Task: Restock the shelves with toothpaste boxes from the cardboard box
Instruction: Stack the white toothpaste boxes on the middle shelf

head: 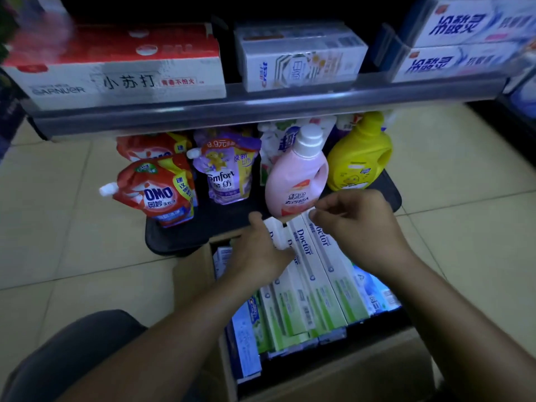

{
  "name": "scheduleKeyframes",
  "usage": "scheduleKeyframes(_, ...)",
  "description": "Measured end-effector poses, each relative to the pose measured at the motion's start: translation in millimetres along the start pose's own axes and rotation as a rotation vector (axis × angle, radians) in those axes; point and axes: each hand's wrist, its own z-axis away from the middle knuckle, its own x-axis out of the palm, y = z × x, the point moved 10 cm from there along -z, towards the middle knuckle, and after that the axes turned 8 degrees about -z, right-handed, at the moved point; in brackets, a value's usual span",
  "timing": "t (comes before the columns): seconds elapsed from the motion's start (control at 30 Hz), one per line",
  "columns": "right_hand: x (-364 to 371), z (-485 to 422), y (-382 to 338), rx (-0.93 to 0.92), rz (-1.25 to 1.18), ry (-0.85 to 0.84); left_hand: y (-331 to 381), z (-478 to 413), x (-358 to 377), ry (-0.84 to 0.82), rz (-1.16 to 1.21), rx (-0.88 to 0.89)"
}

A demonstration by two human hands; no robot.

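An open cardboard box [333,372] stands on the floor below me, packed with toothpaste boxes. Several white-and-green "Doctor" toothpaste boxes [316,274] are held as a tilted bundle above it. My left hand [261,250] grips the bundle's left side near the top. My right hand [356,224] pinches the top right corner of the bundle with curled fingers. Blue toothpaste boxes [245,338] lie in the box at the left and right. The shelf [203,111] above carries toothpaste cartons.
On the shelf sit a red-and-white Garnier carton [116,65], a Crest pack [301,59] and blue-lettered boxes [464,39]. A low black base [185,236] holds OMO pouches [156,192], a Comfort pouch [226,172], a pink bottle [295,175] and a yellow bottle [359,155]. Beige floor tiles surround it.
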Motion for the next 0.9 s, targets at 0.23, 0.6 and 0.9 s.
scheduleKeyframes(0.23,10,26,-5,0.020,0.262,-0.155,-15,-15,-56,0.149,0.265,-0.063)
scheduleKeyframes(0.6,25,61,88,0.472,0.688,-0.354,-31,-27,-76,0.169,0.364,-0.086)
scheduleKeyframes(0.9,-12,50,100,0.564,0.556,-0.211,-28,-19,-57,0.093,0.366,-0.180)
